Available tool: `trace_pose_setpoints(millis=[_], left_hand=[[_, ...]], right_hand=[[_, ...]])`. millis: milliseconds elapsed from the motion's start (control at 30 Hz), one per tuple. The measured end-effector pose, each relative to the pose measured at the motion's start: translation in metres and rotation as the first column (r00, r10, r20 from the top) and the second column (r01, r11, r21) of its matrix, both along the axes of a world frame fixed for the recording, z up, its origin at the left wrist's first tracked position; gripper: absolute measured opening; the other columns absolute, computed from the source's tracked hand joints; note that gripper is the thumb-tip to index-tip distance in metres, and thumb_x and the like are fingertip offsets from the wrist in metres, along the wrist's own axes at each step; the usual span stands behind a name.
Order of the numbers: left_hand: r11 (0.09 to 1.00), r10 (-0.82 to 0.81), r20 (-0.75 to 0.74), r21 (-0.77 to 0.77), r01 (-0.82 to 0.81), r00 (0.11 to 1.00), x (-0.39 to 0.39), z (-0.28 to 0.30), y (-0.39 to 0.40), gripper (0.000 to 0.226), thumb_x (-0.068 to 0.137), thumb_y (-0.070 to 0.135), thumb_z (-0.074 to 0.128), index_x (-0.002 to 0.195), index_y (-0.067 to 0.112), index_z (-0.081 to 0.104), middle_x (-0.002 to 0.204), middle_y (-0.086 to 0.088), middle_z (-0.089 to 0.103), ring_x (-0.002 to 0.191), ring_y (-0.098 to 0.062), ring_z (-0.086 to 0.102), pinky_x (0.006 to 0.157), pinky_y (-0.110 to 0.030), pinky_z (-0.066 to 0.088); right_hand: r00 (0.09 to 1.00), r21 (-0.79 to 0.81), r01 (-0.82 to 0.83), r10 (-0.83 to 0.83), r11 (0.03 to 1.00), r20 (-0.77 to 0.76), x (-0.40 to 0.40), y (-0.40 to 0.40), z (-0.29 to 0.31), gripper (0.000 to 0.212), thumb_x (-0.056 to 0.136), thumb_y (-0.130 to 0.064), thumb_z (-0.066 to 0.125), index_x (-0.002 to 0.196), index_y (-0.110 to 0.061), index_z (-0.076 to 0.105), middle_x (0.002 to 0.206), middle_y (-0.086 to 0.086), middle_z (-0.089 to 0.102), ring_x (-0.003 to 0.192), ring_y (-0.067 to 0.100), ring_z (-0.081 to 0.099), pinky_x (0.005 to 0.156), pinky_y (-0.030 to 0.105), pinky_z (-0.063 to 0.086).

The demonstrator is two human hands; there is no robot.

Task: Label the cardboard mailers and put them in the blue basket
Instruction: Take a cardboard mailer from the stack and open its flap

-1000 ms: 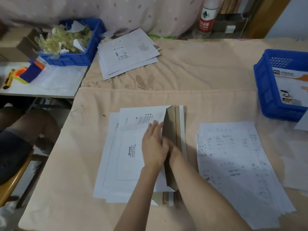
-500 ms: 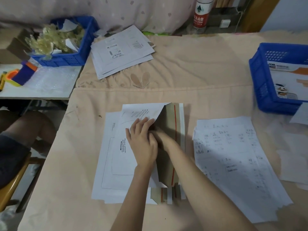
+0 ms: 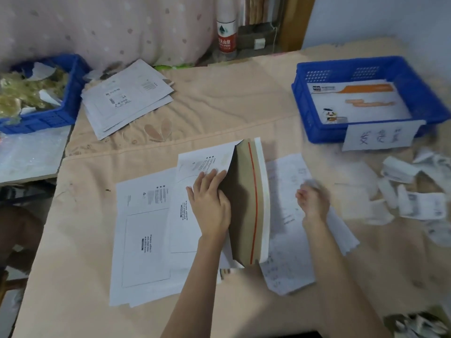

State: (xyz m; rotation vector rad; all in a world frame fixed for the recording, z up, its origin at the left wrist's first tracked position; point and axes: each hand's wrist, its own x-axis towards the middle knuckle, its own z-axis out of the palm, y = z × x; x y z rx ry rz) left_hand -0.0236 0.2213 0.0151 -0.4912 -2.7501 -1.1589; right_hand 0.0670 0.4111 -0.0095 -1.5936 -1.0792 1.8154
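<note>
A white cardboard mailer lies on top of a stack of white mailers at the table's middle. Its brown flap with a red strip stands open to the right. My left hand lies flat on the mailer at the flap's fold, fingers straight. My right hand is blurred over the printed label sheet, fingers curled; whether it holds anything I cannot tell. The blue basket at the right holds a white mailer with orange print.
A second pile of white mailers lies at the back left beside another blue basket of yellowish scraps. Crumpled paper bits litter the right side. A water bottle stands behind the table. A handwritten paper sign hangs on the right basket.
My right hand has left the mailer's flap and moved right over the label sheet. The top mailer has shifted up and right off the stack. The view has swung to the right.
</note>
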Motion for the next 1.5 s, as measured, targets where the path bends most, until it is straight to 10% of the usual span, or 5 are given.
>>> trace_pose_setpoints(millis=[200, 367, 600, 733, 1500], left_hand=[[0.998, -0.047, 0.047, -0.042, 0.049, 0.998, 0.022, -0.006, 0.029, 0.051, 0.084, 0.004, 0.038, 0.123, 0.024, 0.062, 0.134, 0.0, 0.057, 0.135, -0.026, 0.039, 0.114, -0.054, 0.019], [0.994, -0.06, 0.049, -0.086, 0.064, 0.997, 0.032, -0.009, 0.043, 0.05, 0.085, 0.005, 0.038, 0.125, 0.022, 0.061, 0.136, -0.002, 0.055, 0.136, -0.029, 0.038, 0.111, -0.061, 0.021], [0.984, -0.041, 0.026, -0.172, 0.045, 0.999, 0.029, -0.012, 0.057, 0.048, 0.087, -0.002, 0.044, 0.126, 0.021, 0.061, 0.136, -0.003, 0.055, 0.135, -0.031, 0.04, 0.111, -0.058, 0.024], [0.972, -0.053, 0.061, -0.226, 0.066, 0.997, 0.028, -0.011, 0.064, 0.046, 0.09, 0.002, 0.048, 0.13, 0.023, 0.057, 0.142, -0.003, 0.049, 0.139, -0.029, 0.033, 0.114, -0.058, 0.017], [0.913, -0.084, 0.108, -0.39, 0.12, 0.991, 0.031, -0.02, 0.086, 0.053, 0.092, 0.004, 0.043, 0.141, 0.024, 0.044, 0.149, -0.002, 0.039, 0.144, -0.028, 0.022, 0.114, -0.057, 0.014]], right_hand=[[0.354, 0.094, -0.739, 0.267, 0.667, 0.896, 0.051, 0.013, -0.043, 0.086, 0.063, -0.05, 0.079, 0.129, -0.011, 0.04, 0.133, 0.014, 0.037, 0.12, 0.035, 0.038, 0.101, 0.041, 0.034], [0.426, 0.136, -0.717, 0.276, 0.684, 0.862, 0.049, 0.019, -0.042, 0.088, 0.058, -0.036, 0.087, 0.125, -0.005, 0.038, 0.122, 0.016, 0.039, 0.097, 0.038, 0.055, 0.086, 0.044, 0.048], [0.523, 0.27, -0.741, 0.277, 0.615, 0.806, 0.057, 0.038, -0.022, 0.006, 0.083, -0.006, 0.056, 0.087, -0.01, 0.058, 0.096, 0.017, 0.063, 0.093, 0.038, 0.06, 0.078, 0.038, 0.045], [0.608, 0.33, -0.676, 0.246, 0.66, 0.754, 0.052, 0.055, 0.01, 0.036, 0.093, -0.014, 0.045, 0.127, -0.014, 0.055, 0.123, 0.013, 0.059, 0.11, 0.036, 0.054, 0.082, 0.038, 0.041], [0.814, 0.54, -0.453, 0.082, 0.709, 0.575, 0.044, 0.082, 0.07, 0.022, 0.089, -0.006, 0.052, 0.101, -0.014, 0.068, 0.099, 0.006, 0.069, 0.086, 0.024, 0.06, 0.064, 0.026, 0.037]])
